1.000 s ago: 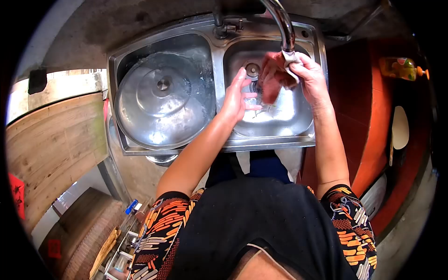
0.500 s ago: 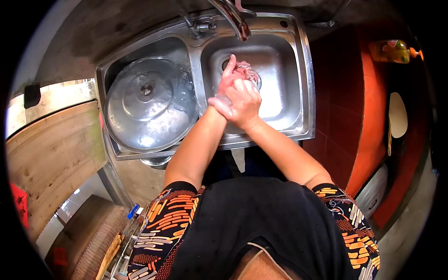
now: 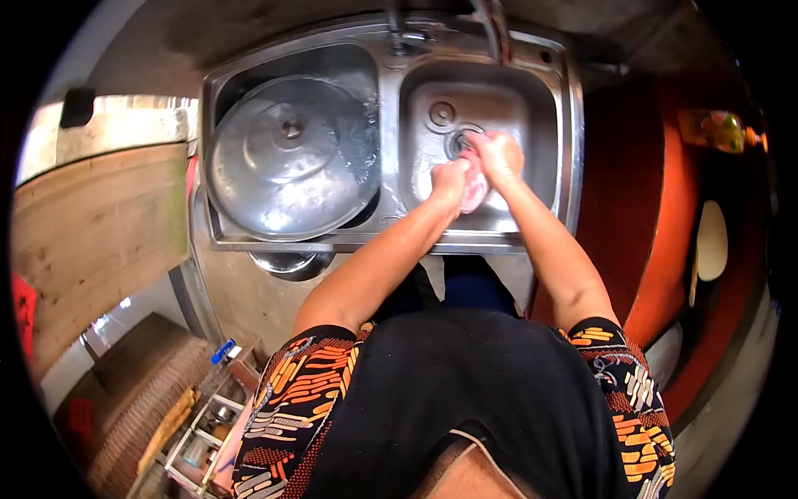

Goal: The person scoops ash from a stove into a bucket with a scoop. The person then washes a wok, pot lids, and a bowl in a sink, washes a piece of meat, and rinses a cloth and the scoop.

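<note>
In the right sink basin (image 3: 540, 125), a wet, pinkish, soft-looking piece (image 3: 474, 187) hangs between my two hands. Blur keeps me from telling whether it is meat or cloth. My left hand (image 3: 449, 180) is closed in a fist on its left side. Fingers of my right hand (image 3: 500, 156) are curled round its upper end. Beyond the hands lies a round drain (image 3: 441, 114) in the basin floor, and close to my right fingertips is a second metal ring (image 3: 462, 143).
A large metal lid (image 3: 291, 191) covers much of the left basin, where water shows at the edge. The faucet (image 3: 496, 33) arches over the back. At right are a soap bottle (image 3: 713, 131) and a pale oval object (image 3: 711, 241). Wooden boards (image 3: 108, 224) stand at left.
My hands, earlier clasped together over the basin, are now apart with the pinkish piece between them. That piece has left the basin floor. The view has shifted, moving the sink rightward and up.
</note>
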The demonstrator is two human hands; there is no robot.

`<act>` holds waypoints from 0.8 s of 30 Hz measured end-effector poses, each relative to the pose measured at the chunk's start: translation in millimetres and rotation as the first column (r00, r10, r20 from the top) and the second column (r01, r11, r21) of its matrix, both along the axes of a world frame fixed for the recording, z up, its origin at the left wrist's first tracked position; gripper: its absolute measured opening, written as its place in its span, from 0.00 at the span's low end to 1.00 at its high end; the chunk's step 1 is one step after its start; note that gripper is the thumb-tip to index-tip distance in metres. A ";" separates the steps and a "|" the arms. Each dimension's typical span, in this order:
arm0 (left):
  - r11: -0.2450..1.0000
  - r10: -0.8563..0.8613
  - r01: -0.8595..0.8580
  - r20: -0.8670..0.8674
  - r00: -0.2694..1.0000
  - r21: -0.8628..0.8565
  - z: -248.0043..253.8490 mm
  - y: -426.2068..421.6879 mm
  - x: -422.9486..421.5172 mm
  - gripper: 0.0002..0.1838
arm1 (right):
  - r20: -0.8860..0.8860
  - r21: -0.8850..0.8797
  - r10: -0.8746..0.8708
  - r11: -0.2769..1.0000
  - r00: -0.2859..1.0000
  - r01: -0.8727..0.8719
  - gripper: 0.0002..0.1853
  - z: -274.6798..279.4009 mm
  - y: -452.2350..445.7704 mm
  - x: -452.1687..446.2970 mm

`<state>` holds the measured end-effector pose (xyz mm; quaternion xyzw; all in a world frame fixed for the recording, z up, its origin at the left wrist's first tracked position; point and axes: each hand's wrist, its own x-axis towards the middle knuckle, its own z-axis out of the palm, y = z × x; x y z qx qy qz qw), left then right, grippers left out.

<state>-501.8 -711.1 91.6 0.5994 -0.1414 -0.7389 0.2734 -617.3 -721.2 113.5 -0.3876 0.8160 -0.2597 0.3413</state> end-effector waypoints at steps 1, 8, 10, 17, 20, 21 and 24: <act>0.988 -0.101 0.093 -0.066 0.993 -0.122 5.4 -3.2 11.3 0.10 | 0.339 0.100 -0.094 0.993 0.936 0.063 0.18 -10.8 -7.0 -9.9; 0.628 0.284 0.226 0.490 0.824 -0.745 115.0 -46.8 158.7 0.21 | 0.982 -0.173 0.186 0.955 -0.034 0.240 0.23 113.8 -91.1 64.0; 0.597 0.540 0.166 0.546 0.641 -0.785 130.6 -46.8 227.7 0.23 | 0.829 -0.479 0.315 0.826 0.462 0.297 0.15 133.6 -114.6 96.2; 0.687 0.680 -0.395 0.347 0.646 -0.610 58.8 -49.4 387.9 0.20 | -0.634 -0.148 0.596 0.533 0.494 -0.833 0.12 19.4 -156.7 187.5; 0.652 0.663 -0.579 -0.001 0.748 -0.489 51.1 -58.3 379.2 0.19 | -0.629 0.054 0.647 0.590 0.431 -0.806 0.16 -20.7 -159.7 202.5; 0.635 0.671 -0.600 -0.038 0.740 -0.487 49.8 -56.6 374.8 0.19 | -0.619 0.121 0.659 0.618 0.427 -0.777 0.17 -29.4 -157.1 206.0; 0.630 0.665 -0.579 -0.025 0.747 -0.518 66.6 -55.0 361.6 0.18 | -0.404 0.470 0.791 0.611 0.460 -0.637 0.20 -67.6 -173.1 207.3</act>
